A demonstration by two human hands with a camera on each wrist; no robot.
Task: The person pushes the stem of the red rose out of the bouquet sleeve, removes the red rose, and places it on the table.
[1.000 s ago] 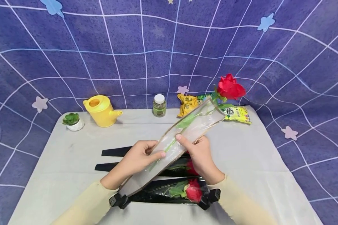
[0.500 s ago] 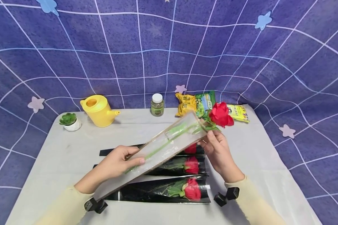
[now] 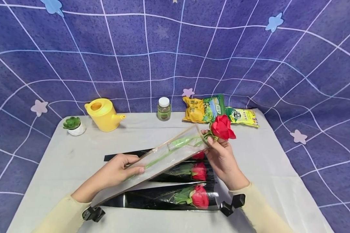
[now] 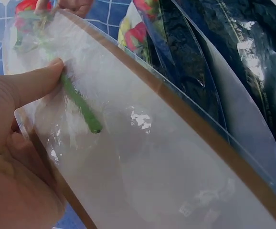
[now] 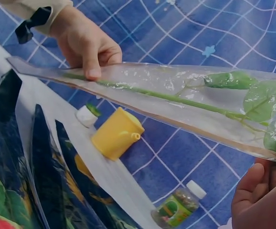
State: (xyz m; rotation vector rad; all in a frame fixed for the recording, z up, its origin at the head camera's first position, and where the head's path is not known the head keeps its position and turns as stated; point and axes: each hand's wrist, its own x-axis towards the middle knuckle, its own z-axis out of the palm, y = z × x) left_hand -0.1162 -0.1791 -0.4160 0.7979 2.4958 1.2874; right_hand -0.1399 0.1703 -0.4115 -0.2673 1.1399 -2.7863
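Since half a second ago, the red rose (image 3: 223,127) and the mouth of its clear, brown-edged sleeve (image 3: 166,161) have both come down lower, and the right hand (image 3: 224,165) has shifted slightly in with them. From where I'm standing, the bloom is outside, just past the mouth, while the stem runs down inside, held slantwise above the black-wrapped roses (image 3: 199,195) lying on the table (image 3: 277,155). Left hand (image 3: 116,168) is pinching the sleeve, thumb on top, fingers behind. Right fingers are curled round the rose right under the bloom; can't tell if they've caught the film's edge too. What I'd worry about is those leaves (image 5: 262,102) bunched by the mouth: any more pushing and they could fold or snag on the rim, and if the film's thin it might split along a seam. The left thumb also sits right by the stem (image 4: 80,107), so squeezing too hard there could jam it or bend it sideways. Plus, dip the sleeve much and it could knock the wrapped ones askew.
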